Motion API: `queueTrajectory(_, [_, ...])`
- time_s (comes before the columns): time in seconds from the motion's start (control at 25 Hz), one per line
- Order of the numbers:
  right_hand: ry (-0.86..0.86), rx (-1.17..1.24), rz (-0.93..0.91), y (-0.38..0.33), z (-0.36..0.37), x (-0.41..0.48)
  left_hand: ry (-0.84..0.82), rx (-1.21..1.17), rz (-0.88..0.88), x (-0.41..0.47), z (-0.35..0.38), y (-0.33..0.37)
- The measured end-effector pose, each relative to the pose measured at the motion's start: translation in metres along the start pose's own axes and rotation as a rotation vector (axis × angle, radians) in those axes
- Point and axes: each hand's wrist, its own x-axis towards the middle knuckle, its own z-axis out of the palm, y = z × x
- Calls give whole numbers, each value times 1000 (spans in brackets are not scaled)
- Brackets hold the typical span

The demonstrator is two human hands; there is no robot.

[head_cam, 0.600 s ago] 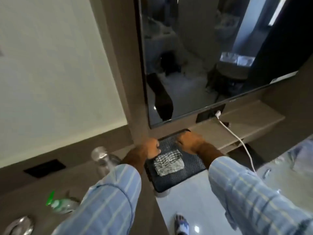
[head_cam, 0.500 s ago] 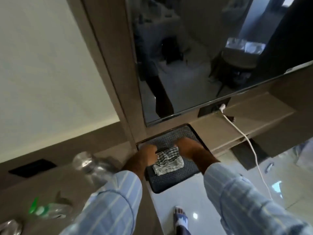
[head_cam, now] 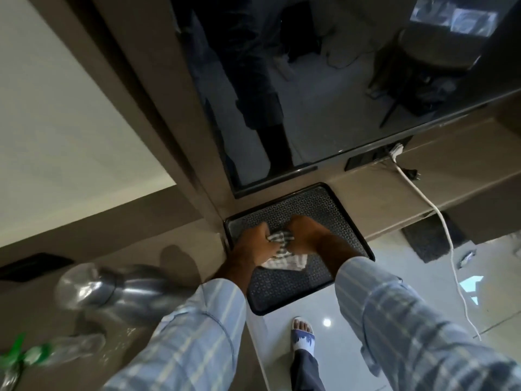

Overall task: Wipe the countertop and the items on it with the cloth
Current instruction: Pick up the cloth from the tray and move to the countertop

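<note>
A checked grey-and-white cloth (head_cam: pixel 284 259) lies bunched on a dark patterned tray (head_cam: pixel 318 204) that rests on the end of the brown countertop (head_cam: pixel 394 182), its near part hanging over the floor. My left hand (head_cam: pixel 255 241) grips the cloth's left side. My right hand (head_cam: pixel 306 231) grips its upper right part. Both hands sit close together over the tray's middle. The cloth's lower edge spreads out below my wrists.
A large dark TV screen (head_cam: pixel 324 88) hangs just behind the tray. A white cable (head_cam: pixel 439 230) runs from a wall socket down to the floor. On the left counter stand a clear glass jar (head_cam: pixel 93 286) and a green-capped spray bottle (head_cam: pixel 31 356), both blurred. My sandalled foot (head_cam: pixel 303 333) shows below.
Both hands have left the tray's edges and closed in on the cloth, bunching it up. The tray now sits against the wall under the screen. The view has tilted downward.
</note>
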Motion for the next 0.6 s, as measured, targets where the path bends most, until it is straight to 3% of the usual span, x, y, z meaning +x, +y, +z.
queueTrajectory(0.12, [91, 202, 16, -26, -47, -53, 117, -167, 112, -45, -46, 40])
queueTrajectory(0.24, [492, 800, -11, -63, -88, -125, 313, -279, 286, -104, -113, 90])
queueTrajectory(0.36, [627, 1301, -204, -124, -126, -185, 475, -426, 404, -182, -186, 119])
queueTrajectory(0.44, [642, 1506, -358, -172, -152, -211, 327, -873, 481, -229, -223, 119])
queueTrajectory(0.52, [642, 1607, -483, -222, -175, -228, 3, -1298, 606, -268, -243, 102])
queueTrajectory(0.6, [687, 1482, -502, -269, -188, -235, -32, -1430, 638, -293, -252, 77])
